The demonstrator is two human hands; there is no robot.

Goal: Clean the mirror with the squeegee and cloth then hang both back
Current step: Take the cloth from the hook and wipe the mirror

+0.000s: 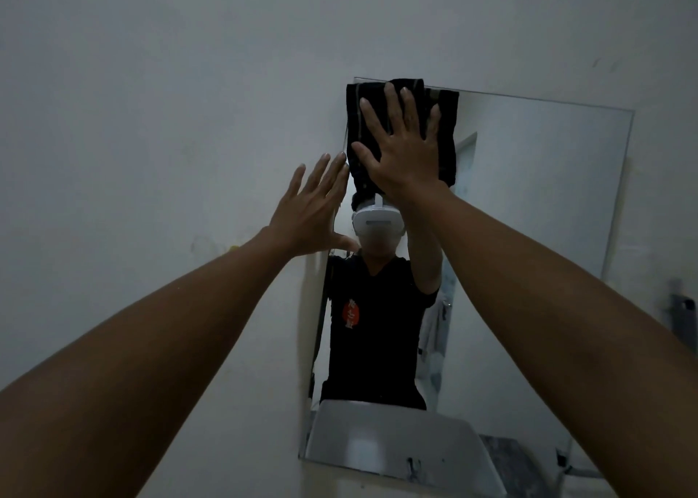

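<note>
Pressing black cloth flat against mirror, right hand.

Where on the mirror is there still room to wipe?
The mirror's right half, between the black cloth and the right edge, is bare. The top left corner is crowded: the right hand presses the cloth there, with the left hand beside it.

Right hand flat on black cloth, mirror top-left corner
</note>
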